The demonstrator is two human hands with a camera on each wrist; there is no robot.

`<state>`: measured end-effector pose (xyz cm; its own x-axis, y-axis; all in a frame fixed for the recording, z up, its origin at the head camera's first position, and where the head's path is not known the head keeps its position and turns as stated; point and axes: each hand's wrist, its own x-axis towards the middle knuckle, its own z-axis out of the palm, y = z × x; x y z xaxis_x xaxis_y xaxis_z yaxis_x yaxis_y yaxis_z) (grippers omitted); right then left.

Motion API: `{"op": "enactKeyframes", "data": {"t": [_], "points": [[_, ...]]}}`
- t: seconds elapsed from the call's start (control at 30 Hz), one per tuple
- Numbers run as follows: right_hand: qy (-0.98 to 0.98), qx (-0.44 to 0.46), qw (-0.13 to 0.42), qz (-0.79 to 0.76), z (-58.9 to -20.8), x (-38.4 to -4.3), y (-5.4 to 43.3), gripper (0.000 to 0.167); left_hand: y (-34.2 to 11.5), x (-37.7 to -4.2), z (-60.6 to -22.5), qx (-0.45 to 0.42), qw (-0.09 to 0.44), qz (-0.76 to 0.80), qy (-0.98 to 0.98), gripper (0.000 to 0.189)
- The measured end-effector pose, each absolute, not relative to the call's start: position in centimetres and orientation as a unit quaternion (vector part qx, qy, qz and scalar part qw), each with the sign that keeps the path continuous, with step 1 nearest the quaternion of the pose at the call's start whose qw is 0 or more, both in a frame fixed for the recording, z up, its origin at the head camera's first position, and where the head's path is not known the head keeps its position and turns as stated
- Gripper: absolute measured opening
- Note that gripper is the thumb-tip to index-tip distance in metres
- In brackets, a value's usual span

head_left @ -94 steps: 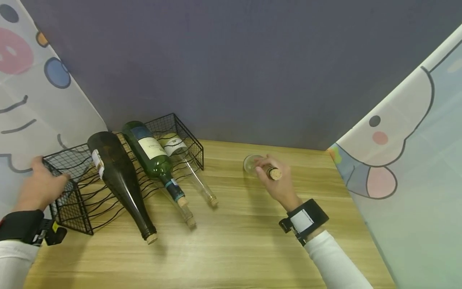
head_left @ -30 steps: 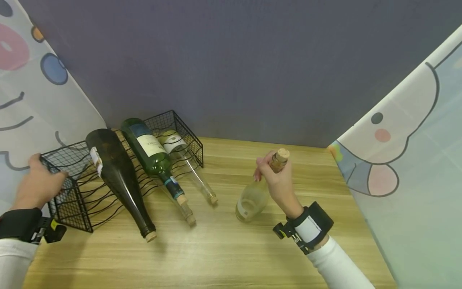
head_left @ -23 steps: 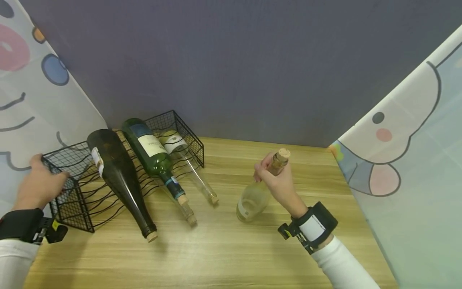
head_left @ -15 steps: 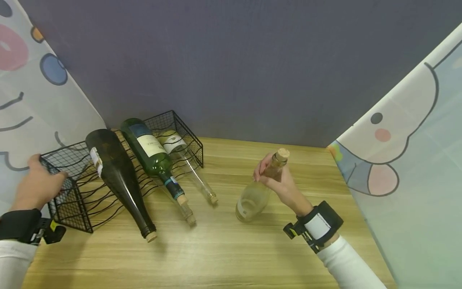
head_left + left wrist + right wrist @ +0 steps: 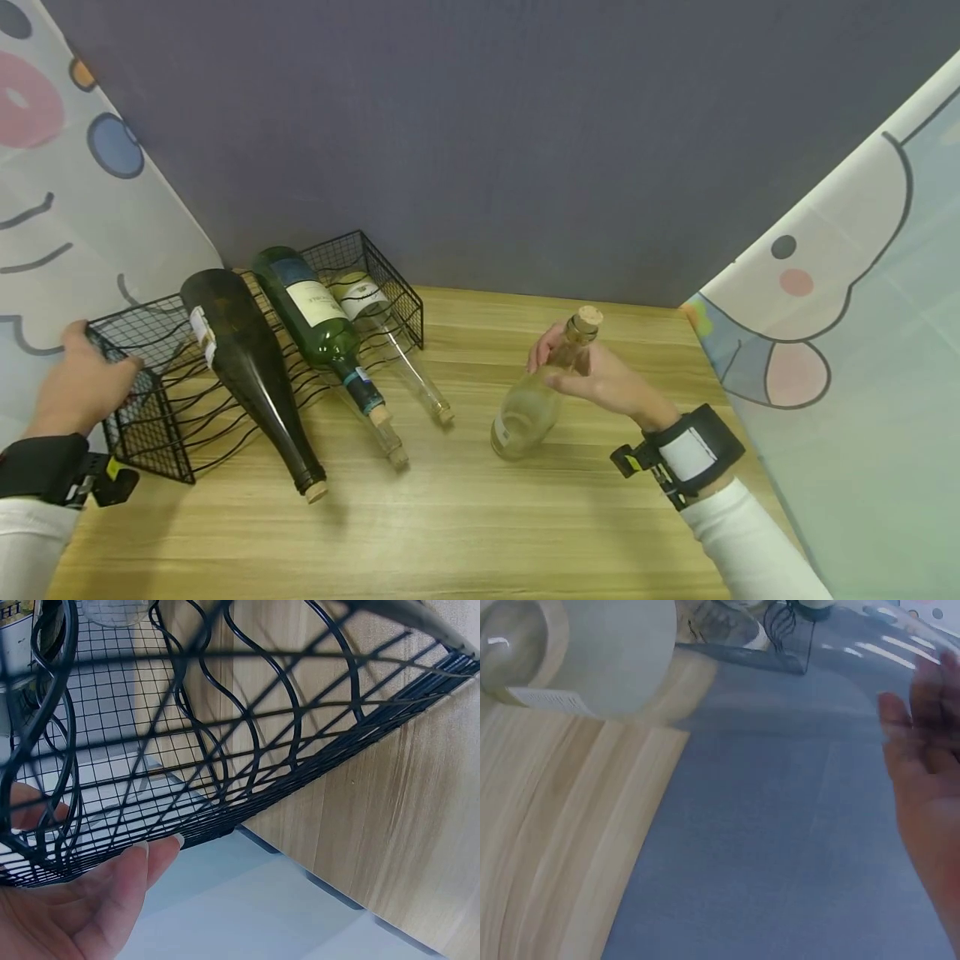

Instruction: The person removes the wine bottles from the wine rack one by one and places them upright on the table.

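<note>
My left hand (image 5: 86,383) grips the left end of a black wire wine rack (image 5: 153,400), its thumb and fingers on the mesh edge in the left wrist view. My right hand (image 5: 603,379) holds a clear corked wine bottle (image 5: 527,410) round its neck. In the head view the bottle leans, cork toward upper right and base toward lower left; I cannot tell whether its base touches the table. On the rack lie a dark brown bottle (image 5: 243,367), a green bottle (image 5: 318,321) and a clear bottle (image 5: 365,298). Another clear bottle's corked neck (image 5: 392,446) shows beneath the green one.
The wooden table (image 5: 450,525) carries everything. A dark grey panel (image 5: 480,150) rises behind it. Printed cartoon sheets stand along the left side (image 5: 45,217) and the right side (image 5: 862,350). The corked necks overhang the rack's front.
The clear bottle has come forward from near the back panel and now leans. Lately my right wrist has swung outward to the right around the neck. My left hand and the rack stay put.
</note>
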<state>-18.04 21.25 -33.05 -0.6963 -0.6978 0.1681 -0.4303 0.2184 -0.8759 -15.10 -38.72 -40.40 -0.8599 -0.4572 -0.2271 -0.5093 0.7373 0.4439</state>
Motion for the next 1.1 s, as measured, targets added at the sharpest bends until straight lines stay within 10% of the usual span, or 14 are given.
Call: {"op": "enactKeyframes", "data": {"t": [1.1], "points": [[0.785, -0.377, 0.220, -0.440, -30.9, -20.4, 23.3, 0.032, -38.7, -14.8, -40.2, -0.252, 0.053, 0.249, 0.934, 0.085]]}}
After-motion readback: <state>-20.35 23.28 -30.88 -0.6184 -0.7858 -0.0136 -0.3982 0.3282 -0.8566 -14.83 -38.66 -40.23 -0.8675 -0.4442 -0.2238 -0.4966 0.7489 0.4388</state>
